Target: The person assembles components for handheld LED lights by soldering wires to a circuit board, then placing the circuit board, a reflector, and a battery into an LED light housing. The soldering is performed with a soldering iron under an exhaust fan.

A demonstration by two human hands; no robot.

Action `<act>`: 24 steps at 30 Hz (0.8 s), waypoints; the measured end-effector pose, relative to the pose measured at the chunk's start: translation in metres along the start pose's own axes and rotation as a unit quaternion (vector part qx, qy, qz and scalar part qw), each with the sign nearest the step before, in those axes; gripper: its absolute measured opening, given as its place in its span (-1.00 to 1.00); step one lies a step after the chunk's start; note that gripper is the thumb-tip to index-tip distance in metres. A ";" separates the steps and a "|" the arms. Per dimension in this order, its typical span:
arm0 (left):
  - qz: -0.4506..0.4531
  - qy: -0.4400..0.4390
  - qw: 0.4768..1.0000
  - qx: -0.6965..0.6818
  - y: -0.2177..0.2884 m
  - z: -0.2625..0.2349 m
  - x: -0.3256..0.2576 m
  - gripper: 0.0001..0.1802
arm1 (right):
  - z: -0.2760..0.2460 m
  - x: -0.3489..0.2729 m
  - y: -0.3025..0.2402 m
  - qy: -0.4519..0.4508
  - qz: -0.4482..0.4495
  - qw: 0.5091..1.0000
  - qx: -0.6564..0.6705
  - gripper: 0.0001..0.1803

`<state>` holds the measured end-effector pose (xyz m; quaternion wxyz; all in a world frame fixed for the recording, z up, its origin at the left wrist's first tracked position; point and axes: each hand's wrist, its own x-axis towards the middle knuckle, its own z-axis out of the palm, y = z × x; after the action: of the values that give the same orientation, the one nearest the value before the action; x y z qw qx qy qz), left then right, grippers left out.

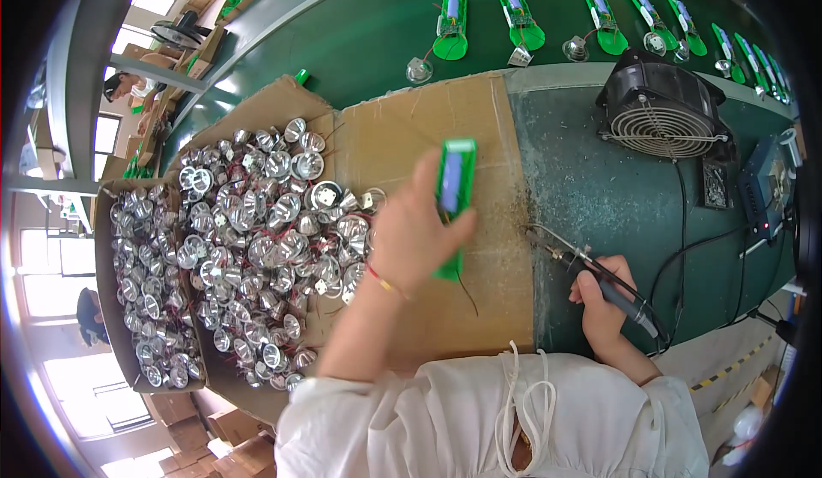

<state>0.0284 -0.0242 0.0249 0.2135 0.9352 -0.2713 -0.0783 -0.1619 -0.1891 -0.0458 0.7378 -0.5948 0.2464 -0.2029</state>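
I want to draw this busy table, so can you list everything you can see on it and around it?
Green board with a blue battery: one, green and blue, held up over the cardboard.
Soldering iron: one, black handle with a metal tip, over the green table.
Shiny reflector cups: too many to count, silver, heaped in an open cardboard box on the left.
Cardboard sheet: one, brown, flat in the middle.
Green boards on the belt: at least eight, green, in a row along the top.
Fan: one, black with a wire grille, upper right.
Blue box with cables: one, far right edge.
Left hand: holds the green board.
Right hand: holds the soldering iron.
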 end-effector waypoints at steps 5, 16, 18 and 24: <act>-0.046 0.124 0.989 -0.059 -0.005 0.023 -0.055 -0.33 | 0.002 -0.002 0.000 -0.008 -0.032 0.999 -0.021 -0.84; 0.076 0.213 0.971 0.084 -0.058 0.008 -0.016 -0.92 | 0.006 -0.013 0.003 0.003 -0.057 0.998 -0.034 -0.83; -0.008 0.169 0.976 -0.133 -0.035 -0.007 -0.032 -0.90 | 0.003 -0.017 0.002 0.009 -0.063 0.997 -0.035 -0.83; -0.107 0.027 0.957 -0.266 -0.010 -0.002 -0.086 -0.81 | 0.009 -0.025 -0.007 -0.104 -0.096 0.990 -0.025 -0.81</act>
<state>-0.0391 0.0305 0.0246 0.4525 0.8698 -0.1329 -0.1449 -0.1769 -0.1689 -0.0341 0.7216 -0.6516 0.1151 -0.2037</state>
